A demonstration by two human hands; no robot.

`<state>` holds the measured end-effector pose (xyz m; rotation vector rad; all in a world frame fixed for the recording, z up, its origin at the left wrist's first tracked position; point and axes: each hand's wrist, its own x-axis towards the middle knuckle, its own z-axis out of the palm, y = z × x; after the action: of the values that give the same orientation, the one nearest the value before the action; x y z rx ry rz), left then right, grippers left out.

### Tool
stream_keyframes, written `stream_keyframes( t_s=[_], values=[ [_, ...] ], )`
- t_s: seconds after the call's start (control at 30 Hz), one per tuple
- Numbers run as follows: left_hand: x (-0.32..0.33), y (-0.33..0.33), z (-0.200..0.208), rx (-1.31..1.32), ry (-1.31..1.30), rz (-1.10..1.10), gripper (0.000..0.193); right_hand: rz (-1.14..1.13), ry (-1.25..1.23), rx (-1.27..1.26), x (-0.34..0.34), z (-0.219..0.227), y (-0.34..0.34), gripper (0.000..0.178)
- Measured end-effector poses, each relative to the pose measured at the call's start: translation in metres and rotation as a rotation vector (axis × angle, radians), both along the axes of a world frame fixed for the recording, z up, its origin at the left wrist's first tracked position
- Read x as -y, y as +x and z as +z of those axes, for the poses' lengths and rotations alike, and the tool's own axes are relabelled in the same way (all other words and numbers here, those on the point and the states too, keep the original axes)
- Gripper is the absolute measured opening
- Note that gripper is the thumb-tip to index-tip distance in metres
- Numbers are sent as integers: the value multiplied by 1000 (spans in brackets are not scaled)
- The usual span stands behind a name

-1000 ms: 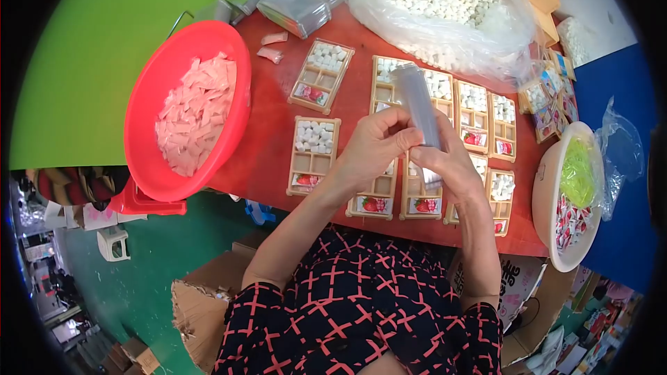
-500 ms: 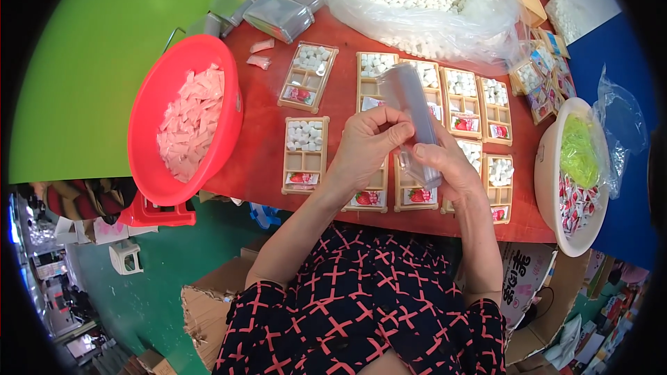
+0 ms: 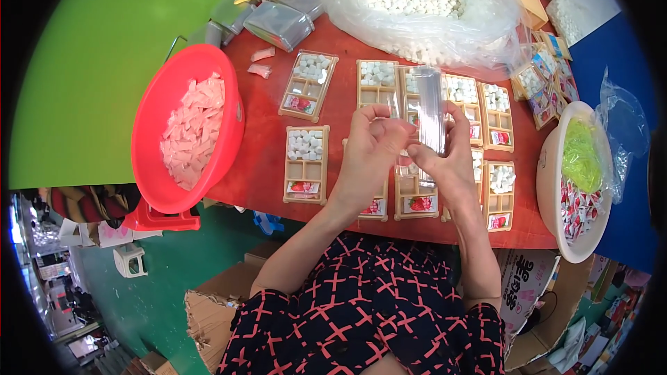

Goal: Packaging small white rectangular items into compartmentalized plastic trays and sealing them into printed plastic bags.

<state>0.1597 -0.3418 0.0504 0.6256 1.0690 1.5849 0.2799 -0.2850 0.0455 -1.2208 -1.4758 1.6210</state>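
A stack of clear plastic covers (image 3: 432, 107) stands upright in my right hand (image 3: 453, 170), its fingers wrapped round the lower part. My left hand (image 3: 372, 160) pinches the edge of what looks like a single transparent cover just left of the stack; its outline is faint. Beneath both hands lie several small beige compartment trays, with white pieces at the far end and a strawberry-printed sachet at the near end. One such tray (image 3: 306, 170) lies left of my left hand; a tilted tray (image 3: 310, 83) behind it has a clear cover on. My hands partly hide the middle trays.
A red basin (image 3: 233, 132) of pink packets stands at the left. At the right, a cream basin (image 3: 545, 187) holds green shreds and sachets. A large clear bag (image 3: 347, 0) of white pieces lies at the back, beside clear plastic boxes (image 3: 281, 24). The tabletop (image 3: 250, 187) is red.
The stack has turned from a slant to nearly upright. My left hand has drawn leftward off the stack, with a thin clear cover edge now showing between the hands. The view has shifted slightly.
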Motion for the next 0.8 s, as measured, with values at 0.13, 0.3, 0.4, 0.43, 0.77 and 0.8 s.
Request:
stream_keyframes(
  t_s=[0.13,0.3,0.4,0.43,0.77,0.8],
  values=[
    [-19,-12,-13,-221,-113,80,39,-72,20,40,-8,11,5,76],
    [-59,-51,-60,-510,-228,157,40,-262,19,-12,-24,3,34,76],
    [-76,-57,-72,-677,-295,212,42,-223,-39,-29,-27,1,48,76],
    [-78,-58,-72,-772,-356,204,45,-227,-67,-41,-27,0,51,77],
    [-95,-35,-76,-1866,-180,103,59,-185,-143,-68,-28,-1,72,83],
    [-95,-35,-78,-1868,-183,103,59,-183,-145,-70,-28,0,72,83]
  ],
)
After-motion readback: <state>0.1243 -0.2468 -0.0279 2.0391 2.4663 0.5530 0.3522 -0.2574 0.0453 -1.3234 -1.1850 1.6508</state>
